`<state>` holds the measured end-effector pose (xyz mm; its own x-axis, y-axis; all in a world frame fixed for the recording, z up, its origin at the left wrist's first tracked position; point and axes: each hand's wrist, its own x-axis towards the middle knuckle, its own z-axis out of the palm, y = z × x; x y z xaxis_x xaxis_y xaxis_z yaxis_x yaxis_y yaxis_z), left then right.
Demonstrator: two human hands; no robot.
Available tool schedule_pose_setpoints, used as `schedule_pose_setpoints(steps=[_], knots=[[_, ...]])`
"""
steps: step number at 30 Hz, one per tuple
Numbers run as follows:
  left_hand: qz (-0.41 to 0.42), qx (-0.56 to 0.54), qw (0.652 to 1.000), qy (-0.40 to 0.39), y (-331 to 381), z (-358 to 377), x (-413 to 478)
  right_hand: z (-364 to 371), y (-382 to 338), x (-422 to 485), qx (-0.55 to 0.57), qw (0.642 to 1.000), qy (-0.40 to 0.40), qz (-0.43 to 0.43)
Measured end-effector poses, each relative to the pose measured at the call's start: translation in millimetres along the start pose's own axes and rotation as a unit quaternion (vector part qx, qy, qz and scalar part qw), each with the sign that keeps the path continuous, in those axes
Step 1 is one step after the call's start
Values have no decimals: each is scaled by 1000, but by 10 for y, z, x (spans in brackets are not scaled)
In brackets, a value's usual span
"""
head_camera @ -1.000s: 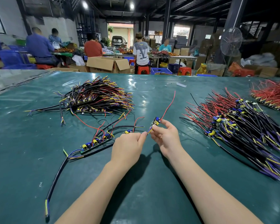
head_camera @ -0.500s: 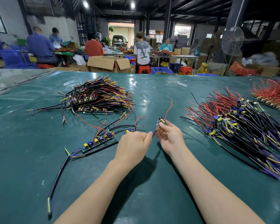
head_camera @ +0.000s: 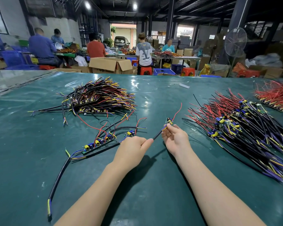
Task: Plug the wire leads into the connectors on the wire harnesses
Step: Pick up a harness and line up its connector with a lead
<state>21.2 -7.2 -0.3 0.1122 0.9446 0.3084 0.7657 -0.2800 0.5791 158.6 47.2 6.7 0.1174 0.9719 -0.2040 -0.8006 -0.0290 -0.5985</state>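
Observation:
My left hand pinches a black sheathed cable just above the green table. The cable's yellow and purple leads run up to a small circuit board with a yellow part and a red wire rising from it. My right hand pinches the leads right below that board. A row of several finished boards with black cables lies on the table left of my left hand.
A heap of wired harnesses lies at the back left. A large pile of boards with red and black wires spreads at the right, and a red-wire pile sits far right. People work at tables beyond the table's far edge.
My hands have drawn apart: the right hand moved right with the board, so more black cable shows between the two hands. The left hand has hardly moved.

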Motion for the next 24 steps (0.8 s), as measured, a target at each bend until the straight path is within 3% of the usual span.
schedule_pose_setpoints(steps=[6, 10, 14, 19, 21, 23, 24], knots=[[19, -32, 999, -36, -36, -28, -39, -51, -89, 42, 48, 998, -8, 29], [38, -70, 989, -124, -2, -99, -43, -86, -177, 37, 81, 996, -16, 39], [10, -227, 942, -246, 55, -180, -82, -60, -234, 14, 86, 995, -22, 41], [-14, -285, 884, -371, 55, -295, -124, 8, -283, -50, 114, 982, -100, 113], [-69, -355, 875, -321, 36, -286, -97, 18, -335, -64, 54, 984, -123, 121], [-128, -423, 880, -175, 20, -248, -37, 62, -331, -108, -94, 978, -154, 106], [-153, -464, 867, -102, 9, -244, -6, 89, -304, -139, -188, 963, -169, 91]])
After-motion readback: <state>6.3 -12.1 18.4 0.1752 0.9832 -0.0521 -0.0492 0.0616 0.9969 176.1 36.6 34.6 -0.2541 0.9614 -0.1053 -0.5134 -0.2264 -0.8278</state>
